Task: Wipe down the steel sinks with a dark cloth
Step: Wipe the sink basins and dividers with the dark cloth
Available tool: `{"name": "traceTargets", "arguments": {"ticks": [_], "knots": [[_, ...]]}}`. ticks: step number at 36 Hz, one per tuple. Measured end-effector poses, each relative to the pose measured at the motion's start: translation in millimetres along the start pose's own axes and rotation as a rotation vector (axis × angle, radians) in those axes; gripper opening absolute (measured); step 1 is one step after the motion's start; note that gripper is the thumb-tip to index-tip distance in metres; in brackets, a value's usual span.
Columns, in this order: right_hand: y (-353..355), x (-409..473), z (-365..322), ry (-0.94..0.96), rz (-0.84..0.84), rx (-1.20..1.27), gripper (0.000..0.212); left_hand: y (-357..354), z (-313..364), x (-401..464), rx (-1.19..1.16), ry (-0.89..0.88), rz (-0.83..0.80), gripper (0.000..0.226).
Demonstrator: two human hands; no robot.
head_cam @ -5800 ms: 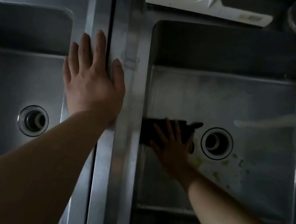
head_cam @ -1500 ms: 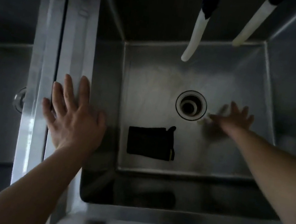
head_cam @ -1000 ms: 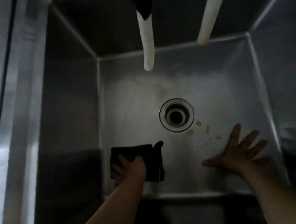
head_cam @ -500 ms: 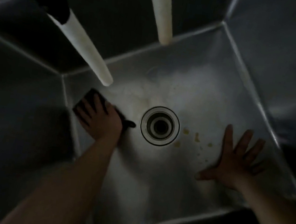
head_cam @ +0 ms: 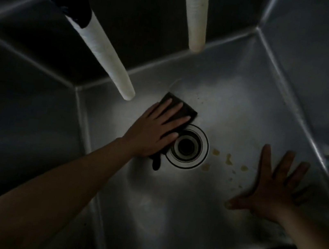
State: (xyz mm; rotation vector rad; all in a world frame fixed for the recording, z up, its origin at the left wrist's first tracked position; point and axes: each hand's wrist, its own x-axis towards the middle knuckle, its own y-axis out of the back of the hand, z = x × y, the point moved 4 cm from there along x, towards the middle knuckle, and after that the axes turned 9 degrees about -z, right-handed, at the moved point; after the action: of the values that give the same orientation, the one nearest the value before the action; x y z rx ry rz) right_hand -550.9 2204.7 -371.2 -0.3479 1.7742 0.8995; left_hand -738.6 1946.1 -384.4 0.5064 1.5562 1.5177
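I look down into a deep steel sink (head_cam: 237,105). A dark cloth (head_cam: 185,109) lies on the sink floor just left of and above the round drain (head_cam: 187,146). My left hand (head_cam: 156,129) presses flat on the cloth with straight fingers; one dark corner of the cloth sticks out below the palm. My right hand (head_cam: 274,187) lies spread flat on the sink floor at the right, holding nothing. Yellowish stains (head_cam: 228,159) dot the floor between the drain and my right hand.
Two white hose spouts hang over the sink: one with a black collar (head_cam: 105,57) at the upper left, ending just above the cloth, and one (head_cam: 196,15) at the top centre. Steep steel walls enclose the basin on all sides.
My left hand has slid the cloth from the sink's left side to the right and further back, up to the drain's edge. My right hand stays planted on the floor.
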Motion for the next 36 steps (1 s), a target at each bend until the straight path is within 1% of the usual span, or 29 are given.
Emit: {"name": "traceTargets", "arguments": {"ticks": [2,3,6,8,10,12,14,18,20,22,25,29,31,32,34,36], "knots": [[-0.1,0.4,0.4,0.0,0.0,0.003,0.176,1.0,-14.8,0.4,-0.04,0.045,0.017,0.051],[0.4,0.4,0.8,-0.001,0.002,0.006,0.176,2.0,-24.2,1.4,-0.076,0.125,0.049,0.05],[1.7,-0.1,1.1,0.0,0.007,0.009,0.176,4.3,-51.9,3.9,-0.143,0.496,0.142,0.05],[2.0,0.0,0.4,0.001,0.005,0.005,0.176,7.1,-67.5,10.6,-0.184,0.692,0.16,0.051],[3.0,-0.4,0.0,-0.003,0.004,0.006,0.175,11.6,-77.1,23.8,-0.241,0.802,0.157,0.052],[3.3,-1.0,-0.6,0.002,-0.004,0.011,0.175,15.7,-77.0,40.1,-0.249,0.815,0.141,0.054],[3.6,-1.1,-0.9,0.004,-0.01,0.016,0.174,20.3,-67.5,57.5,-0.199,0.724,0.11,0.057],[4.0,-1.7,0.0,-0.006,-0.013,0.009,0.174,33.0,-32.9,99.1,-0.077,0.4,0.015,0.06],[4.1,-2.0,-0.3,-0.006,-0.007,0.008,0.174,38.2,-7.4,118.6,-0.038,0.257,-0.038,0.061],[2.9,-2.7,-0.2,-0.008,-0.006,0.003,0.175,38.0,22.5,129.3,0.037,0.101,-0.057,0.059],[2.9,-3.2,-1.3,-0.016,-0.024,0.003,0.174,29.5,65.0,125.4,0.109,-0.111,-0.039,0.054],[6.1,-4.7,-5.3,-0.021,-0.037,-0.014,0.171,21.4,96.4,98.9,0.116,-0.346,0.061,0.048],[7.4,-6.0,-6.0,-0.022,-0.04,-0.008,0.17,15.9,95.7,89.0,0.111,-0.408,0.071,0.049],[7.8,-6.9,-5.6,-0.021,-0.043,-0.005,0.171,13.1,93.2,85.9,0.109,-0.409,0.064,0.049],[7.1,-6.9,-4.8,-0.018,-0.048,-0.005,0.171,9.2,83.6,84.7,0.111,-0.363,0.042,0.051],[7.3,-6.3,-3.1,-0.02,-0.045,-0.002,0.172,8.7,68.1,90.3,0.098,-0.25,0.017,0.053]]}}
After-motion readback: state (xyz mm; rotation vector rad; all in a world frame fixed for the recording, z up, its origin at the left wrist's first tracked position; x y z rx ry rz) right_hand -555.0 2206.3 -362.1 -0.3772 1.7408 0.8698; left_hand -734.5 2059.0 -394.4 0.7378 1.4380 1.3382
